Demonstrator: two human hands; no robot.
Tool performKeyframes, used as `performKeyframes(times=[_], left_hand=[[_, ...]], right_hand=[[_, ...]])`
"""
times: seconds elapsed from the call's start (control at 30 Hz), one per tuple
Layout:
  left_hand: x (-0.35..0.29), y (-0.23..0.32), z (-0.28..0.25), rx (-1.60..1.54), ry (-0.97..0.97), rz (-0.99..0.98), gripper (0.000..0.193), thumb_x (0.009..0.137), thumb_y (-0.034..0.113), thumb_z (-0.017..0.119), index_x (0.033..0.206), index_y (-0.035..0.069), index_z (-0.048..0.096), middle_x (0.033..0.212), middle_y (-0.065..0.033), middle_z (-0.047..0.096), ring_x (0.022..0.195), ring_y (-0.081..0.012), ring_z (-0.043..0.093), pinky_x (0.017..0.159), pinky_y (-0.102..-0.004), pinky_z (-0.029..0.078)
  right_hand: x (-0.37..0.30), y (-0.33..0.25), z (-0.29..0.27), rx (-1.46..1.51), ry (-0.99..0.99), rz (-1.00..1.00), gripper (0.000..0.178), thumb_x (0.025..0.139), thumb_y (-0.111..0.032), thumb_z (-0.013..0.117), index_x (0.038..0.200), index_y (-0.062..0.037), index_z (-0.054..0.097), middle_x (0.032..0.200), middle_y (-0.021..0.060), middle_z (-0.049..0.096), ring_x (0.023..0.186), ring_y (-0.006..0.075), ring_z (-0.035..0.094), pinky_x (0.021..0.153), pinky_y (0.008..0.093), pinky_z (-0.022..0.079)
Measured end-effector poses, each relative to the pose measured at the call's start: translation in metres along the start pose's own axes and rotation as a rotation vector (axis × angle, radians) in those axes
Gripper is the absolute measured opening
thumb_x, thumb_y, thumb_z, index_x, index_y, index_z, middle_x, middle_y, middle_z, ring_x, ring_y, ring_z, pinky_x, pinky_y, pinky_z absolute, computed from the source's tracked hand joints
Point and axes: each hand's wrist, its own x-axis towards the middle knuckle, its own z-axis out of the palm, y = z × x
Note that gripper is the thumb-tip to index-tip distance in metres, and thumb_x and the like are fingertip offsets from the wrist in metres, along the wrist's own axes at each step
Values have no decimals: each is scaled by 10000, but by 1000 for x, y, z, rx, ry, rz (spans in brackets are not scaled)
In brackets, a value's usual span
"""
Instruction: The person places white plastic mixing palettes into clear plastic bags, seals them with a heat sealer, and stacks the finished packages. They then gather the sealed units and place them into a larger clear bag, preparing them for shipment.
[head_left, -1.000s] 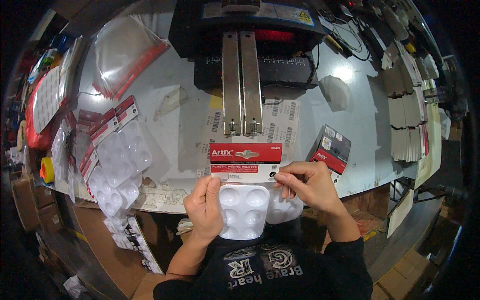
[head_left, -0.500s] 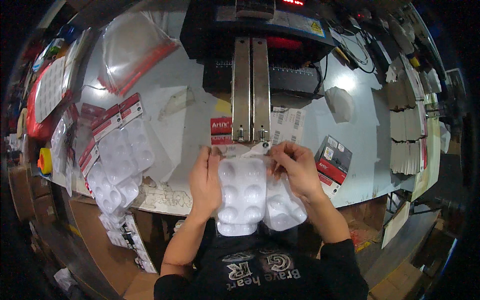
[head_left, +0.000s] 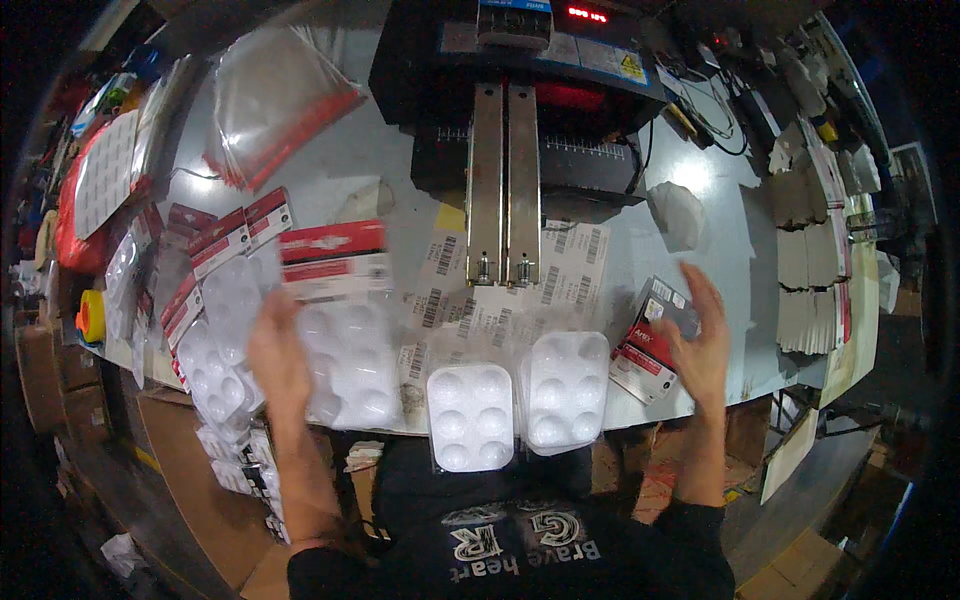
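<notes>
My left hand (head_left: 280, 350), blurred by motion, is closed on the left edge of a bagged white plastic paint palette (head_left: 352, 362) with a red and white header card (head_left: 335, 255). This pack is at the left, beside a heap of similar packed palettes (head_left: 228, 310). My right hand (head_left: 703, 345) is open, thumb and fingers apart, at the right beside several red and black header cards (head_left: 650, 350). Between my hands, two stacks of white six-well palettes, a left one (head_left: 470, 418) and a right one (head_left: 566, 390), lie at the table's near edge.
A black machine (head_left: 530, 150) with two long metal bars (head_left: 504, 190) stands at the back middle. Barcode label sheets (head_left: 500, 325) lie under the bars. Clear bags with red edges (head_left: 280, 105) are at the back left. Stacked cards (head_left: 812, 260) line the right side.
My left hand has carried the bagged palette from the middle to the left. My right hand has let go and moved right to the header cards. Both palette stacks are now uncovered.
</notes>
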Motion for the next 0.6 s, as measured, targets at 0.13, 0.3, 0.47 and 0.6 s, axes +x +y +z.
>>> performKeyframes(times=[0.13, 0.3, 0.47, 0.6], left_hand=[[-16, 8, -4, 328, 285, 331, 189, 815, 174, 614, 949, 42, 622, 984, -162, 563, 977, -351, 528, 867, -388, 411], [-92, 69, 72, -40, -341, 414, 285, 737, 270, 707, 877, 42, 609, 962, -143, 524, 875, -318, 541, 726, -412, 445], [-86, 88, 106, -66, -366, 354, 190, 774, 199, 679, 860, 57, 586, 976, -132, 545, 859, -290, 552, 713, -384, 453], [-84, 88, 85, -572, -516, 277, 127, 843, 152, 611, 899, 62, 541, 997, -123, 595, 725, -150, 531, 639, -287, 427]], right_hand=[[-22, 53, 1, -348, -98, -62, 937, 628, -374, 774, 1394, -58, 337, 1371, 167, 429, 1293, 297, 386, 989, 388, 341], [-28, 67, 10, -224, -66, -29, 930, 615, -381, 782, 1384, -62, 368, 1408, 120, 404, 1333, 300, 332, 1037, 443, 257], [-36, 43, 18, -239, 17, 71, 755, 670, -277, 771, 1306, -32, 446, 1313, 143, 502, 1235, 312, 448, 997, 432, 324], [-29, 4, 3, 391, 218, 210, 608, 682, -54, 751, 1214, 20, 466, 1145, 149, 577, 1000, 202, 595, 842, 324, 474]])
